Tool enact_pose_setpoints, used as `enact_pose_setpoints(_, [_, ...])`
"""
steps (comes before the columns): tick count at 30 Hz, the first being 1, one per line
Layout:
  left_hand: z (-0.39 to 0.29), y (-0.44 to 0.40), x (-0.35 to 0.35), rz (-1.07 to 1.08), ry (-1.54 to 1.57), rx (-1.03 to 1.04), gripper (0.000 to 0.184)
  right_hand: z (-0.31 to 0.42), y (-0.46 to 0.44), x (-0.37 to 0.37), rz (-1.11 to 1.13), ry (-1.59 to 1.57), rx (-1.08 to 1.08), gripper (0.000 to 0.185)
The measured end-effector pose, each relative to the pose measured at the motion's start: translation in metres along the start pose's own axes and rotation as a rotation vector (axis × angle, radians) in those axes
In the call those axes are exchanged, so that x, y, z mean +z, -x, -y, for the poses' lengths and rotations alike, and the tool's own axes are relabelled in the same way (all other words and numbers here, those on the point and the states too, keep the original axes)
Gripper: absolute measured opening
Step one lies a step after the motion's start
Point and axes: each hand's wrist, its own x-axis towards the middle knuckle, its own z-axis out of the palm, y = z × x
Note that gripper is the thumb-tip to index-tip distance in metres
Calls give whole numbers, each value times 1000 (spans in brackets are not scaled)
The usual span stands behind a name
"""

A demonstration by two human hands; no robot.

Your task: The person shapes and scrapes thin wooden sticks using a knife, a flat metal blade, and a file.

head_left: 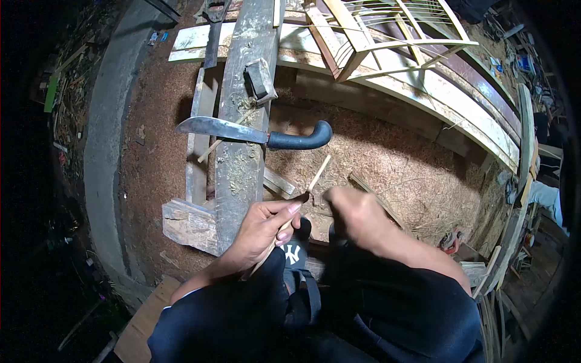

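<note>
A weathered plank (249,37) carries a black-handled machete (261,137), a grey block (260,81) and pale wood shavings (236,172).

Room beyond the right hand (358,213) — machete (251,134) blocks the plank (251,36) leftward.

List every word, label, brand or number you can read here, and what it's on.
"NY", in white: on the dark item between the person's legs.
Too small to read, if marked: the blue-and-white scraps at upper left.
No lettering can be made out on the thin stick or the machete.
</note>
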Motion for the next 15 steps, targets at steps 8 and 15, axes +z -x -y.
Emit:
enact_pose_setpoints(8, [-1, 2, 0, -22, 56, -50, 36, -2, -6, -14, -5, 55, 74, 19])
enact_pose_setpoints(15, [1, 0, -4, 28, 116, -94, 29, -3, -4, -14, 9, 67, 137, 17])
